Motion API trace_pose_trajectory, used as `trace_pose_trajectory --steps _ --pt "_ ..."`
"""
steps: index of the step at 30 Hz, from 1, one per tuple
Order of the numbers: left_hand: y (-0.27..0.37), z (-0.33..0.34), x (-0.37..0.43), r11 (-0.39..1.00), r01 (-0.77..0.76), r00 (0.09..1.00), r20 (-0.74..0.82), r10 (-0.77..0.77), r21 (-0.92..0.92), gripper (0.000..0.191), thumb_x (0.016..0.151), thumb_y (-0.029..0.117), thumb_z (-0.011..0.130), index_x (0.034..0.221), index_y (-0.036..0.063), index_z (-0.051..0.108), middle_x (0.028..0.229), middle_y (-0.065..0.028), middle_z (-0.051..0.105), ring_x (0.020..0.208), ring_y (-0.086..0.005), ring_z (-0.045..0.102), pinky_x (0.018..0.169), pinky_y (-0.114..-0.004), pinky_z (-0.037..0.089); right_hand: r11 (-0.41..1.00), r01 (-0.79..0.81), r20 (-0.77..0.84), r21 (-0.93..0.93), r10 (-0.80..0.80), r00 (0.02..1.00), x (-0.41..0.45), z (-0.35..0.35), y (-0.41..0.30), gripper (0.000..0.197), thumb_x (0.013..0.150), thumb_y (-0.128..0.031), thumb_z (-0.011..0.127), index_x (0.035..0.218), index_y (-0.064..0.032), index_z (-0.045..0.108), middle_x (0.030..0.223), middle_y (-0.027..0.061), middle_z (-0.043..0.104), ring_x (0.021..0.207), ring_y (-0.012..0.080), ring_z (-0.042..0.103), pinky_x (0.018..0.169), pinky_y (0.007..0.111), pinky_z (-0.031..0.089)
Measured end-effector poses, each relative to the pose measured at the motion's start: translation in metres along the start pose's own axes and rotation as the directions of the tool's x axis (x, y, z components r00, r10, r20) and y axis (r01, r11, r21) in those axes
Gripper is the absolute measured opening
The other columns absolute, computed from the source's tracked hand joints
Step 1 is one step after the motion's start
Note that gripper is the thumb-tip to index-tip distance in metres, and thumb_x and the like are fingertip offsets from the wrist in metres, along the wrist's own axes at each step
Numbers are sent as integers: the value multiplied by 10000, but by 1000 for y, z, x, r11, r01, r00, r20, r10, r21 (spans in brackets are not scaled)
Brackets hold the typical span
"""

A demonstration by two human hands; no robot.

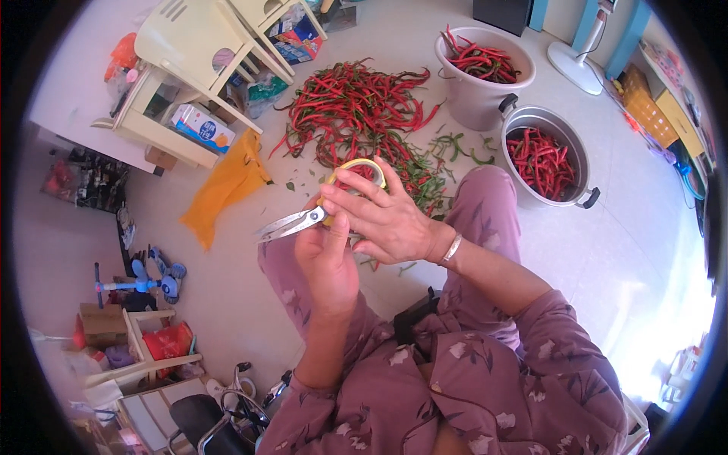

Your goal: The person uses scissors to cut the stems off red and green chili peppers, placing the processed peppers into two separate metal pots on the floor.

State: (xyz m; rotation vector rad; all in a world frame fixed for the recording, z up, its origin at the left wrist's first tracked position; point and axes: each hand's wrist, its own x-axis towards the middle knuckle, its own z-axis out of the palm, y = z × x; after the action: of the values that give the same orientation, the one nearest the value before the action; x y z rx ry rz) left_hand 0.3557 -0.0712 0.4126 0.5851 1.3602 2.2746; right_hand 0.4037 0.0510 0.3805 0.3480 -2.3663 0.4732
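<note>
Metal scissors with yellow handles (380, 170) are held in front of me, between both hands. Their blades point left, slightly parted. My left hand (327, 264), palm towards me, has its thumb by the pivot. Over the handles lie the fingers of my right hand (392, 222), its back showing; the fingers hide part of the loops. Beyond the hands, a pile of red chili peppers (364, 99) with green stems lies on the floor. Loose green stems and leaves (424, 179) are scattered at its near right side.
A pale bucket (478, 102) of chilies stands at upper right, with a metal pot (546, 199) of red chilies nearer me. An orange-yellow mesh bag (224, 185) lies left of the pile, beside a cream chair (187, 42). A blue child's scooter (142, 281) is farther left.
</note>
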Motion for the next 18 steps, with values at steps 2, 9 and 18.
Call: trace_pose_trajectory --steps 2,9,18 --pt "0 2 0 1000 0 1000 -5 0 -11 383 831 15 498 1187 -69 385 1146 -109 475 1051 -163 466 906 -282 363 1000 0 -15 -3 0 1000 -1 0 0 521 843 -398 373 1272 -103 386 1363 19 299 1265 226 271 988 556 149" --pt "-1 3 1 999 5 999 -49 -7 -46 318 806 2 512 1112 -58 445 1035 -76 515 952 -130 502 836 -254 390 1000 4 -40 31 -3 999 -1 3 -3 562 782 -347 465 1281 -105 376 1362 18 301 1262 222 274 983 561 164" --pt "-4 0 3 1000 -21 996 -83 19 -21 286 796 -19 523 1075 -57 475 996 -71 531 915 -120 512 812 -235 396 999 2 -44 54 0 999 0 5 -5 567 758 -336 509 1251 -76 407 1350 41 322 1264 239 267 986 565 156"
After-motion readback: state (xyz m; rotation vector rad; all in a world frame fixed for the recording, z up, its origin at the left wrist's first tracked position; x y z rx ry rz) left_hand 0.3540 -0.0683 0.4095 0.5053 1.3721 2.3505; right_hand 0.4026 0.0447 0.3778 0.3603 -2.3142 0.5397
